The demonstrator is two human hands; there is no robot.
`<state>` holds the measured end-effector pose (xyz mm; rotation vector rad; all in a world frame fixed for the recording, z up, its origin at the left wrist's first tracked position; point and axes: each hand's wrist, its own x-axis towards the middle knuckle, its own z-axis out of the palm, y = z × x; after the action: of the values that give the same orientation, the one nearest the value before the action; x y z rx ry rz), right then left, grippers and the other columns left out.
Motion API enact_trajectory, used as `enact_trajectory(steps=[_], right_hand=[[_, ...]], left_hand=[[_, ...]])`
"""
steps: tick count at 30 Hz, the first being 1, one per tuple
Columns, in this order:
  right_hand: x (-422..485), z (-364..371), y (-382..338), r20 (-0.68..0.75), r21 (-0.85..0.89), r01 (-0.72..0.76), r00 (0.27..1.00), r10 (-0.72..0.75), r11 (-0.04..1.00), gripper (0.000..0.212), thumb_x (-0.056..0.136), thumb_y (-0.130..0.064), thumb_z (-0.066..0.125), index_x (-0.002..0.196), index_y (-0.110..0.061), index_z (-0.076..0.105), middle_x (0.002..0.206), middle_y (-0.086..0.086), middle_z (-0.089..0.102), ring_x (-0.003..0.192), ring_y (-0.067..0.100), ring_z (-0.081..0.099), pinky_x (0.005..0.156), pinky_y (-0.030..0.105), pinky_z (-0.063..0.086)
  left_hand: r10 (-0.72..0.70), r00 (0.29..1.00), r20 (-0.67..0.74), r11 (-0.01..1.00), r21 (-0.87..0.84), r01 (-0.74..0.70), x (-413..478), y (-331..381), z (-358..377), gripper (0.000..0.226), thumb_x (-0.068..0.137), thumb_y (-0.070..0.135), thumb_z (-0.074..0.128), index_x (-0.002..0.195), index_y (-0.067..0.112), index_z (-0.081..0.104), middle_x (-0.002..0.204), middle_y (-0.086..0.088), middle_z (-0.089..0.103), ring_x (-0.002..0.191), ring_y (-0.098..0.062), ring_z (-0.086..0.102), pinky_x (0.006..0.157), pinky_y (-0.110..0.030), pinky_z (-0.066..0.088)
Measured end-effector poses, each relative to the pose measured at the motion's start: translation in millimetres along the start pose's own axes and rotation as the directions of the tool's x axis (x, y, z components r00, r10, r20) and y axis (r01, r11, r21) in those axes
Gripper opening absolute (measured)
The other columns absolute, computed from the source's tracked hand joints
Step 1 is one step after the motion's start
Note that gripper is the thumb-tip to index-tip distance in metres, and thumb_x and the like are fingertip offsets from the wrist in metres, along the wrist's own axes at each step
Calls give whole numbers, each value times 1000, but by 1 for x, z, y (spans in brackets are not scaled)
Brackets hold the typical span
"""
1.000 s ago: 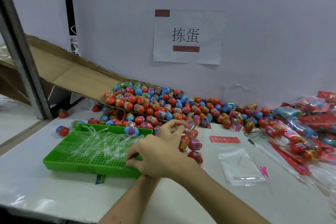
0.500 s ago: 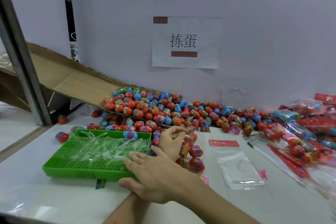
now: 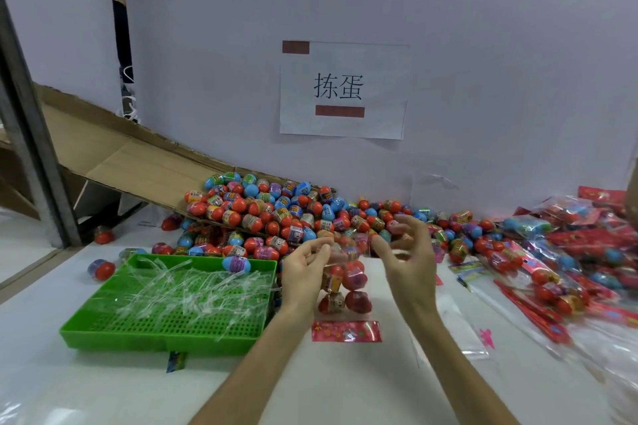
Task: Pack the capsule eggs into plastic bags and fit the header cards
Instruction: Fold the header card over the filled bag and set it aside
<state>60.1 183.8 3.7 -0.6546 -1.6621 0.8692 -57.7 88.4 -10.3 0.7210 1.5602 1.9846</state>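
1 egg-filled bag (image 3: 345,290), frame centre, held upright; left hand (image 3: 303,272) pinches its top, right hand (image 3: 407,262) spread at the mouth, grip unclear; step: closing; next likely needs header card (image 3: 347,331), just below.

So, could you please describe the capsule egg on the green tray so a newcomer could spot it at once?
Find the green tray on the left of the white table, littered with clear plastic strips. Along its far edge, near the right corner, lies one capsule egg. It is blue with a purple band, and the only egg on the tray.
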Motion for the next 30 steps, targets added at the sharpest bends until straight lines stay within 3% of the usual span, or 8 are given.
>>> enact_trajectory(steps=[1, 3, 7, 10, 14, 20, 24, 30], right_hand=[[1, -6, 3, 46, 92, -189, 982, 185, 978, 54, 82, -41, 82, 125, -26, 54, 115, -2, 63, 94, 11, 67, 74, 26, 56], [2, -15, 10, 251, 120, -411, 893, 373, 904, 64, 75, -57, 75, 127, -25, 55, 120, 2, 66, 99, 19, 70, 80, 34, 59], [-3, -12, 13, 490, 88, -511, 770, 409, 855, 41, 81, -45, 79, 115, -26, 71, 110, -2, 76, 101, 19, 74, 80, 35, 62], [-5, -9, 12, 470, 168, -532, 783, 407, 830, 13, 93, -15, 72, 104, -16, 78, 100, 9, 78, 92, 25, 76, 72, 34, 61], [-5, -10, 4, 400, 248, -534, 816, 417, 808, 15, 93, -8, 70, 95, -17, 82, 95, 8, 78, 83, 20, 76, 63, 25, 57], [-5, -13, 2, 325, 308, -531, 839, 437, 790, 15, 95, -12, 69, 104, -16, 80, 102, 8, 78, 91, 24, 74, 65, 25, 57], [-3, -17, 2, 298, 352, -525, 847, 439, 775, 14, 96, -13, 67, 100, -15, 80, 102, 11, 76, 91, 25, 73, 62, 26, 57], [-4, -13, 4, 357, 354, -563, 819, 449, 747, 22, 102, -14, 58, 104, -16, 79, 107, 8, 76, 105, 30, 71, 74, 34, 59]], left_hand=[[-15, 1000, -5, 1000, -7, 15, 3, -2, -2, 16, 105, 16, 59, 112, 17, 73, 88, -4, 81, 87, -18, 78, 84, -34, 59], [-30, 1000, -7, 999, -35, 30, 3, -3, -3, 16, 104, 17, 60, 110, 15, 75, 89, -4, 81, 87, -17, 78, 82, -33, 59], [-65, 998, 19, 993, -99, 66, 3, -2, -3, 16, 104, 19, 61, 104, 12, 76, 95, -7, 81, 92, -23, 78, 76, -32, 60], [-70, 997, 32, 985, -155, 74, 3, 2, -2, 18, 105, 21, 60, 109, 12, 74, 101, -7, 80, 92, -23, 78, 67, -29, 60], [-68, 997, 28, 972, -224, 73, 2, 2, -1, 16, 104, 24, 61, 109, 17, 75, 101, -6, 80, 82, -20, 77, 59, -27, 60], [-120, 966, 230, 969, -183, 164, -1, 3, 1, 54, 85, 58, 64, 125, 22, 69, 119, -1, 77, 107, -22, 74, 89, -38, 59], [-203, 913, 353, 941, -186, 281, -2, -1, 5, 43, 82, 41, 76, 122, 26, 74, 121, -11, 75, 109, -30, 69, 96, -51, 55], [-170, 887, 429, 876, -346, 336, 2, -9, 4, 32, 98, 25, 61, 128, 25, 71, 134, -12, 69, 122, -38, 67, 106, -65, 48]])
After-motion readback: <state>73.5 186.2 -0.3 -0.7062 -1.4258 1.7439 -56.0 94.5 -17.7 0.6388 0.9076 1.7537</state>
